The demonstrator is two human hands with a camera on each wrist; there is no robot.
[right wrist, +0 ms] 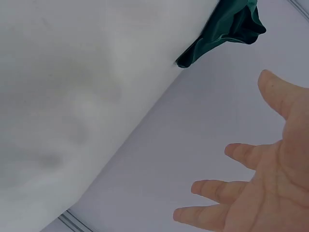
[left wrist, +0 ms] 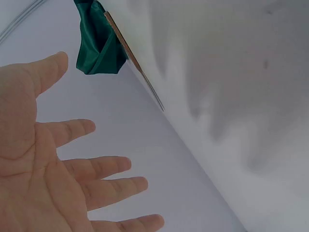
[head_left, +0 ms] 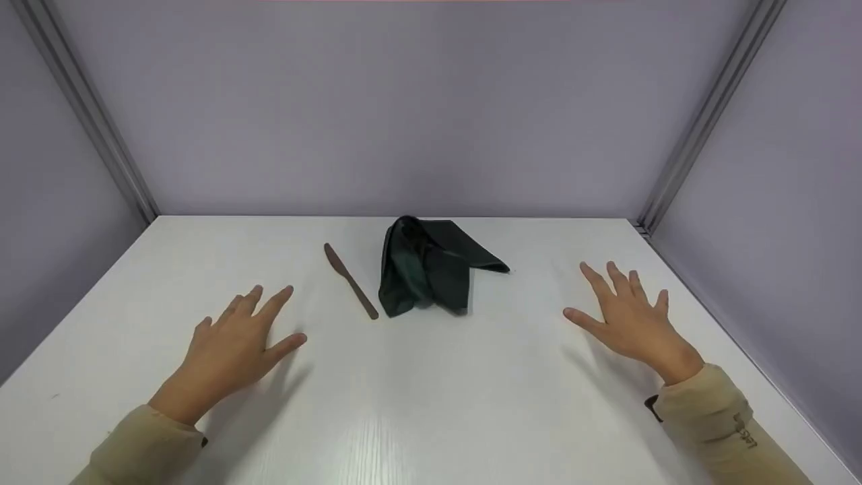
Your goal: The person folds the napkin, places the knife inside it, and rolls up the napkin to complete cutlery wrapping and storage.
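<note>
While both hands hover spread and holding nothing near the table's [head_left: 417, 404] front edge, left hand [head_left: 232, 343] and right hand [head_left: 630, 320] flank a knife [head_left: 350, 280] and crumpled green cloth [head_left: 427, 266], lying side by side toward the back edge.

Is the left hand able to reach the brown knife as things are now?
Probably yes. The left hand is open over the table, and nothing lies between it and the knife; the green cloth sits on the knife's far side.
</note>
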